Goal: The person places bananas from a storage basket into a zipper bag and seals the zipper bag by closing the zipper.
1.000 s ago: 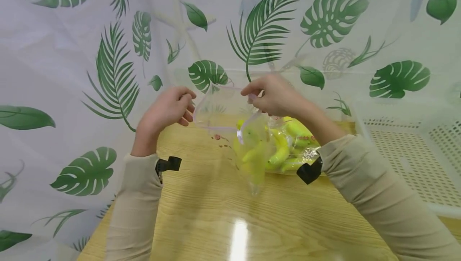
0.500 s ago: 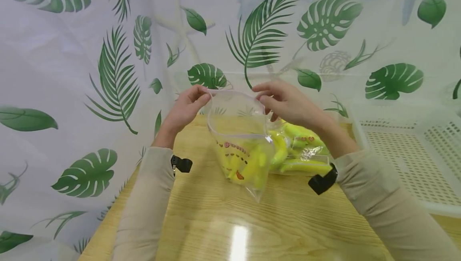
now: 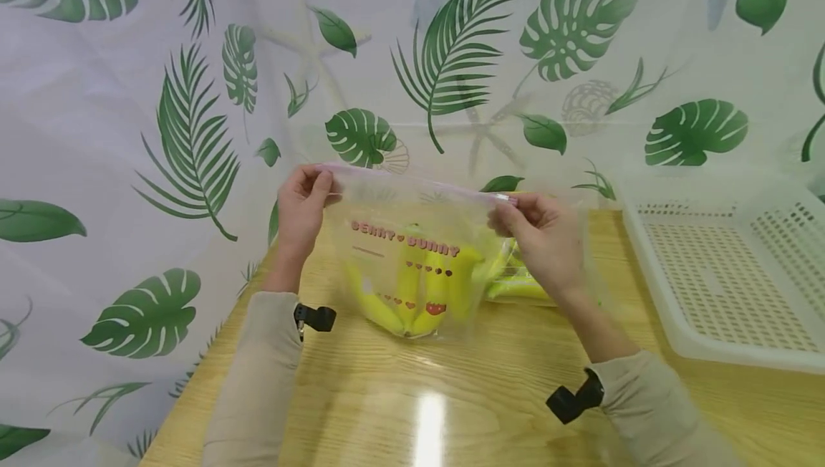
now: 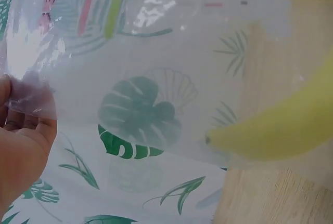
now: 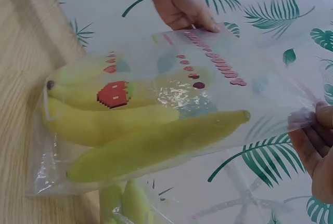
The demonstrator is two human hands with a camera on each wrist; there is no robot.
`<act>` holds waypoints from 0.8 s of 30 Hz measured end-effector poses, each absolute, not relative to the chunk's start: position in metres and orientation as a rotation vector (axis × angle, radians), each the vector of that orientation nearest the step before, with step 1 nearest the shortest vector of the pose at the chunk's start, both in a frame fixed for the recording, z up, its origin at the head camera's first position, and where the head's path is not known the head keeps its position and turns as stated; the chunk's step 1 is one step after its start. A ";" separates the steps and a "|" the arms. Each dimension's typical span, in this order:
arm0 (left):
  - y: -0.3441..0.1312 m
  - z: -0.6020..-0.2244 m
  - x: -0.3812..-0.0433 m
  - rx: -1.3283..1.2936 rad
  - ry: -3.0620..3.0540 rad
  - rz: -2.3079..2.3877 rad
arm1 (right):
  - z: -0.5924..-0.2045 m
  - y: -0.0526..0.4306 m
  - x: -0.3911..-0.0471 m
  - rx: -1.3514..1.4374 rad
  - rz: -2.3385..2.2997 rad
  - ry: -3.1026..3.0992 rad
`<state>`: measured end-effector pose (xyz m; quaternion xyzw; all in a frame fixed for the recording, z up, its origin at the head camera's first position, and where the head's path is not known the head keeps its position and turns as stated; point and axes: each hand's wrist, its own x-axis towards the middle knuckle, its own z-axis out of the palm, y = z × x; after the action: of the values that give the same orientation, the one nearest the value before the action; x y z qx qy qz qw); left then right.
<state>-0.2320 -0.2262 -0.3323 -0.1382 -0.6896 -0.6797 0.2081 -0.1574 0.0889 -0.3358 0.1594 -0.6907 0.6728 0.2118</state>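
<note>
A clear zip bag (image 3: 367,245) with pink lettering and red hearts hangs upright between both hands, its bottom low over the table. Several yellow bananas (image 3: 412,302) fill its lower part; the right wrist view shows bananas (image 5: 156,146) lying together along it. My left hand (image 3: 301,209) pinches the upper left corner, thumb toward me. At the upper right corner, my right hand (image 3: 544,241) pinches the top edge beside the small slider (image 3: 504,199). The top edge runs nearly straight from hand to hand. In the left wrist view, one banana (image 4: 276,130) shows through the plastic.
Behind my right hand, a second clear bag (image 3: 522,291) with yellow bananas lies on the wooden table (image 3: 361,395), partly hidden. A white perforated basket (image 3: 741,295) stands on the right. A leaf-printed curtain (image 3: 387,59) rises behind and to the left.
The bag's mouth, gaping half a second ago, is now stretched straight. My left hand has taken hold of its left corner. My right hand has moved right and lower, turning the printed side toward me.
</note>
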 end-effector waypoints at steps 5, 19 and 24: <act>-0.231 -0.330 -0.220 -0.318 -1.993 -1.664 | -0.333 0.095 -0.161 0.507 1.893 -1.868; -0.102 -0.285 -0.183 -1.273 -2.192 -0.589 | -0.339 0.080 -0.159 0.678 1.744 -1.833; -0.106 -0.290 -0.193 -1.322 -2.259 -0.635 | -0.338 0.078 -0.156 0.542 1.756 -1.832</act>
<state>-0.1928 -0.1055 -0.2899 -0.4787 -0.8177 -0.2297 0.2222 -0.1564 0.0781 -0.3384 0.2012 -0.6798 0.6515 0.2701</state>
